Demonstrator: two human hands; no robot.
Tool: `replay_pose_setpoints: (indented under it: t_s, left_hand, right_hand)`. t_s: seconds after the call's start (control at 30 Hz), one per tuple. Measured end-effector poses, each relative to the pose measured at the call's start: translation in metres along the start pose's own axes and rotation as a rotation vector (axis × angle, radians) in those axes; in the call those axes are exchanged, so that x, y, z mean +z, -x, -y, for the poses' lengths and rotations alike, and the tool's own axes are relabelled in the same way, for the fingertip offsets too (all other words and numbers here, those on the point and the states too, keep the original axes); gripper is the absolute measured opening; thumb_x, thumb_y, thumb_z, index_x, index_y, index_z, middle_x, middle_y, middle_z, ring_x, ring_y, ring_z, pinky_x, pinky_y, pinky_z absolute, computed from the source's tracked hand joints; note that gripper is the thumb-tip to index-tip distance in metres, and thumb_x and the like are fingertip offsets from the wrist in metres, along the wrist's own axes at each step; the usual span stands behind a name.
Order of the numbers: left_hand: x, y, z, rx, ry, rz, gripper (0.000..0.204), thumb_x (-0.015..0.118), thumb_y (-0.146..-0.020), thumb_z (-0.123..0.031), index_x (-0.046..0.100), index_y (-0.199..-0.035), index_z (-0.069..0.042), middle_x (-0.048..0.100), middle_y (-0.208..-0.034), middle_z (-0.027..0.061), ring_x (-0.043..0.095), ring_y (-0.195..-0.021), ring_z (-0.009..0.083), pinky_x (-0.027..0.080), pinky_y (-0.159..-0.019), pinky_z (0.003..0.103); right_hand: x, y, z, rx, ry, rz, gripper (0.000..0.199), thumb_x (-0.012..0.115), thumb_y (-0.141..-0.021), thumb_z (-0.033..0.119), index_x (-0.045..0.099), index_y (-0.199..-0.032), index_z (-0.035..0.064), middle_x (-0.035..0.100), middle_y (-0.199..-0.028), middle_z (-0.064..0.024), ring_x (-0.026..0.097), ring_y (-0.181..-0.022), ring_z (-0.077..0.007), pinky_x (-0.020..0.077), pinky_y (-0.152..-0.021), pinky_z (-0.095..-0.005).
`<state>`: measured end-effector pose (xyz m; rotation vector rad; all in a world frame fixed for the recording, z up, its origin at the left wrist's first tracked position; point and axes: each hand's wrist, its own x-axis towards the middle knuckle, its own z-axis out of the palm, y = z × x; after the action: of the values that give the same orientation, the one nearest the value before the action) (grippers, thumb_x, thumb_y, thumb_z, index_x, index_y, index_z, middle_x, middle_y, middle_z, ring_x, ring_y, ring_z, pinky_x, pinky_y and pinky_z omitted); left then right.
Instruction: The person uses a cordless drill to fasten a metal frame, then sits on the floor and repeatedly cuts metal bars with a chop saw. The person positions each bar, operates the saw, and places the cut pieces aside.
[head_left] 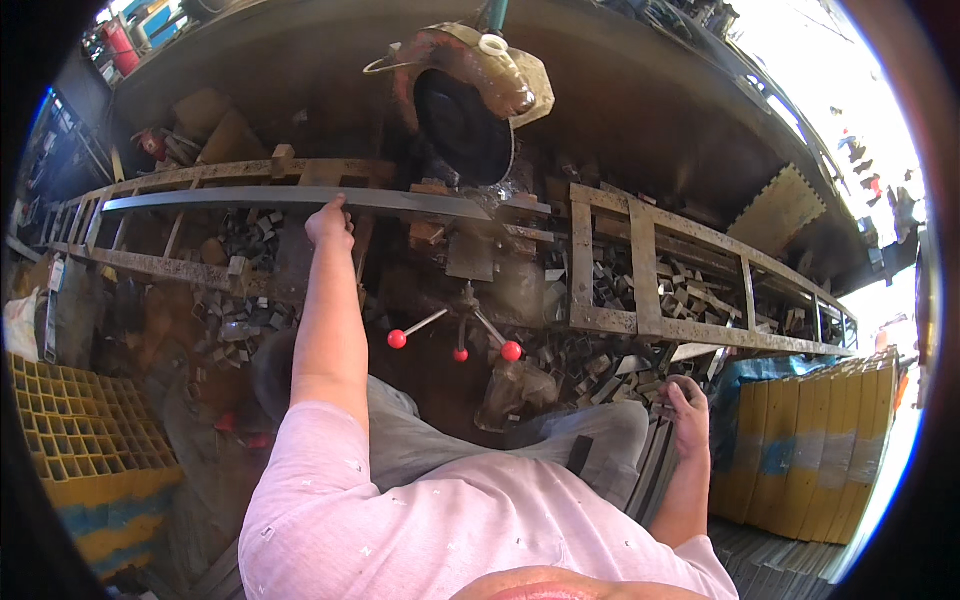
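Left hand [329,222] clamped on long flat steel bar [290,199] near chop saw [465,110]; right hand [690,415] resting on stacked bars [655,470], grip unclear. Risk: bar tips off frame [180,178], fingers near blade.

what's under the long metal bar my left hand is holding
The long metal bar held by the left hand lies across a rusty frame; scrap offcuts show below. Its right end is hidden near the saw blade.

Dim, shadowed centre, blown-out daylight glare at right, strong fisheye bending and black rim.
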<state>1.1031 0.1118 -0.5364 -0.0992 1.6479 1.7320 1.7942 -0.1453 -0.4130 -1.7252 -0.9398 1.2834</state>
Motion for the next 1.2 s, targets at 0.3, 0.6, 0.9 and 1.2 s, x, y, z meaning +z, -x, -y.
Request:
replay_pose_setpoints:
  t_s: [0.3, 0.6, 0.9, 1.2]
  left_hand:
    - [-0.005, 0.031, -0.032, -0.02, 0.175, 0.116, 0.021, 0.088, -0.086, -0.011, 0.07, -0.094, -0.005, 0.07, -0.091, 0.0088, 0.05, -0.061, 0.0166, 0.034, -0.05, 0.031]
    - [-0.092, 0.096, -0.027, -0.095, 0.411, 0.638, 0.015, 0.076, -0.094, -0.006, 0.064, -0.086, -0.011, 0.06, -0.077, -0.0015, 0.048, -0.06, 0.0095, 0.035, -0.056, 0.027]
    - [-0.127, 0.126, 0.002, -0.06, 0.489, 0.883, 0.007, 0.072, -0.09, -0.014, 0.07, -0.097, -0.012, 0.073, -0.094, 0.0041, 0.067, -0.085, 0.0206, 0.052, -0.079, 0.04]
    - [-0.166, 0.122, -0.056, 0.069, 0.814, 0.651, 0.041, 0.075, -0.095, -0.035, 0.063, -0.123, -0.008, 0.073, -0.124, 0.0192, 0.069, -0.112, 0.0338, 0.053, -0.105, 0.053]
  right_hand:
    - [0.118, -0.021, 0.084, -0.31, 0.21, 0.327, 0.033, 0.074, -0.101, 0.017, 0.066, -0.127, -0.0019, 0.074, -0.11, -0.0066, 0.07, -0.097, -0.015, 0.056, -0.088, -0.0294]
    - [0.267, -0.024, 0.184, -1.006, 0.865, 0.323, 0.077, 0.082, -0.09, 0.045, 0.057, -0.148, 0.0002, 0.063, -0.143, -0.024, 0.058, -0.134, -0.042, 0.0469, -0.114, -0.0474]
    - [0.286, 0.001, 0.175, -1.022, 1.202, 0.323, 0.05, 0.085, -0.084, 0.041, 0.07, -0.116, 0.0062, 0.073, -0.113, -0.0144, 0.069, -0.111, -0.0376, 0.0547, -0.096, -0.0493]
    - [0.2, 0.05, 0.164, -1.005, 1.068, 0.282, 0.051, 0.091, -0.078, 0.035, 0.074, -0.114, 0.0036, 0.076, -0.104, -0.0165, 0.072, -0.1, -0.0392, 0.0553, -0.089, -0.0478]
